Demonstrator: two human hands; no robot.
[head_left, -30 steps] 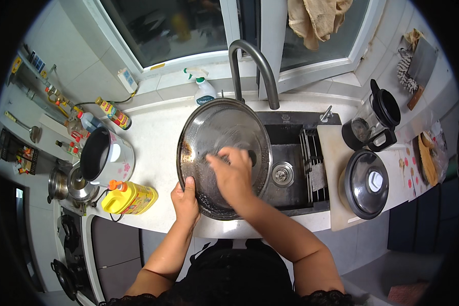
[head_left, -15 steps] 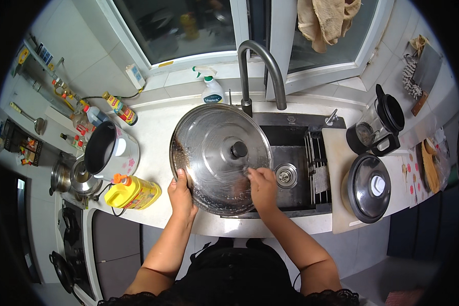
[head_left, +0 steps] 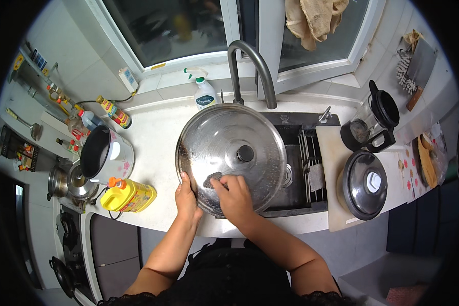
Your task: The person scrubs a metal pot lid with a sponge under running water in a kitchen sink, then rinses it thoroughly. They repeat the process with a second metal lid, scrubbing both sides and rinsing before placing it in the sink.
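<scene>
A big round metal pot lid point(head_left: 260, 125) with a black knob is held tilted in front of me, over the counter and the left part of the sink. Suds and wet smears cover its top, and brown stains mark its left side. My left hand point(head_left: 187, 199) grips the lower left rim. With closed fingers, my right hand point(head_left: 234, 196) presses a dark grey steel wool scrubber point(head_left: 217, 180) on the lid, below and left of the knob.
The dark sink point(head_left: 301, 204) with its rack lies partly behind the lid, under a curved faucet point(head_left: 252, 56). On the left stand a yellow jug point(head_left: 132, 196) and a deep pot point(head_left: 109, 153). A spray bottle point(head_left: 204, 94) is behind. A lidded pot point(head_left: 362, 186) and blender jug point(head_left: 375, 117) stand right.
My right hand has moved left across the lid, and the scrubber now shows beneath its fingers. The lid sits slightly farther right. My left hand keeps its grip on the rim.
</scene>
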